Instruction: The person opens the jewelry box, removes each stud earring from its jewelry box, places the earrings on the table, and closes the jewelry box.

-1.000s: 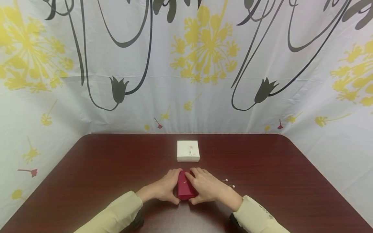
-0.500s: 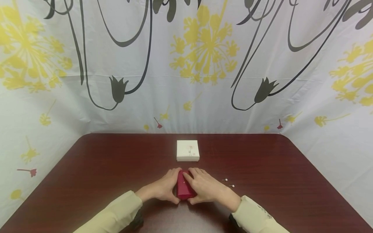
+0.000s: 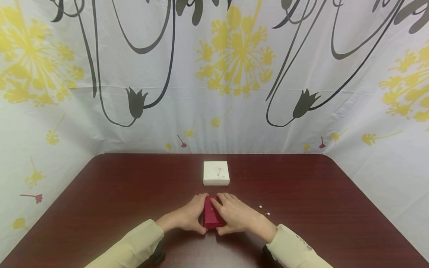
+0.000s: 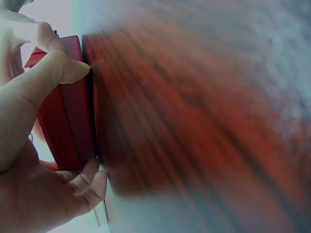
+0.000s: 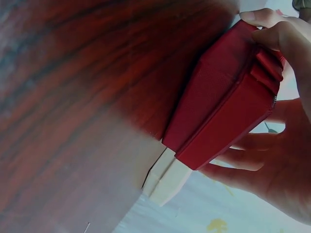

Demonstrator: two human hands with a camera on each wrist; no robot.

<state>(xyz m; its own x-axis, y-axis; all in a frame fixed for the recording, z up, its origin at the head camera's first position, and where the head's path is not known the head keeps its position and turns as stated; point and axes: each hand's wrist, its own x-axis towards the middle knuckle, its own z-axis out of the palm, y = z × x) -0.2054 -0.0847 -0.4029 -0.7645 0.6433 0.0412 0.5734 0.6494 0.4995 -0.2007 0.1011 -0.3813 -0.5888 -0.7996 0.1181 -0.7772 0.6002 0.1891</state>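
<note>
Head view: looks forward and down, from the greatest distance, over the glossy dark-red wooden table (image 3: 134, 193) toward the white flower-printed fabric curtain (image 3: 214, 111). Left wrist view: close range, rolled sideways, facing past the left hand (image 3: 190, 216). Right wrist view: close range, tilted, facing past the right hand (image 3: 237, 215). All three share the red oblong box (image 3: 210, 217); head and right wrist also share the flat white square box (image 3: 214, 172).

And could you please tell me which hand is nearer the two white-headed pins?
The right hand: the pins lie just to its right. The left hand is farther away, across the red box.
</note>
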